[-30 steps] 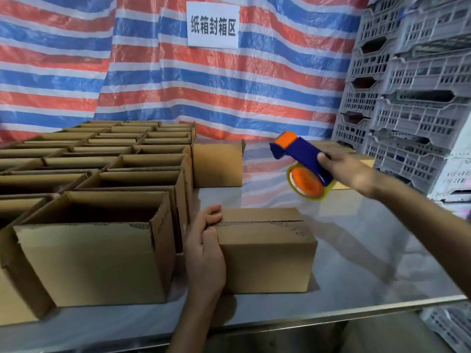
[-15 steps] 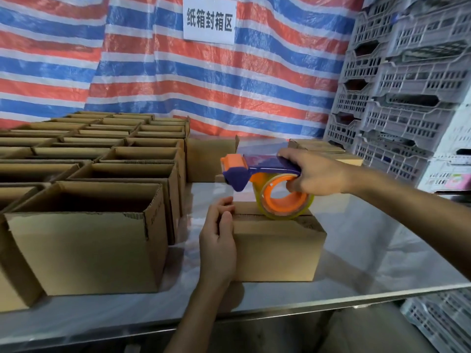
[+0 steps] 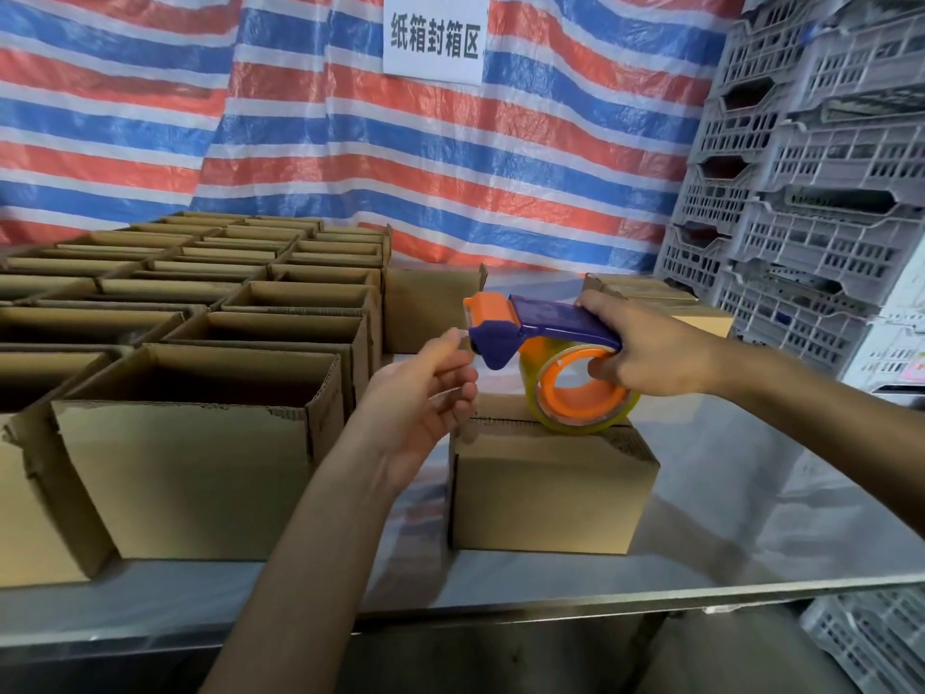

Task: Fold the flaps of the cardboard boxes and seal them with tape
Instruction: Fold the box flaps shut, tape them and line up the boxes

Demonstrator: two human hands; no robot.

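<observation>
Right hand (image 3: pixel 655 353): fingers curled round tape dispenser (image 3: pixel 550 319), roll resting on closed box (image 3: pixel 545 493). Left hand (image 3: pixel 415 393): fingers loosely parted at dispenser's front; cannot tell if pinching tape.

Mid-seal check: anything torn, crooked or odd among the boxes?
Minor only: the nearest open box has a ragged top rim, and its left neighbour shows a crumpled corner. The closed box under the tape dispenser sits square.

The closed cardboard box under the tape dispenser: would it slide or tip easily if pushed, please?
The closed box would probably slide readily: it sits on a smooth, shiny table, and the left hand appears clear of it. Tipping seems unlikely, since it is wider than tall.
</observation>
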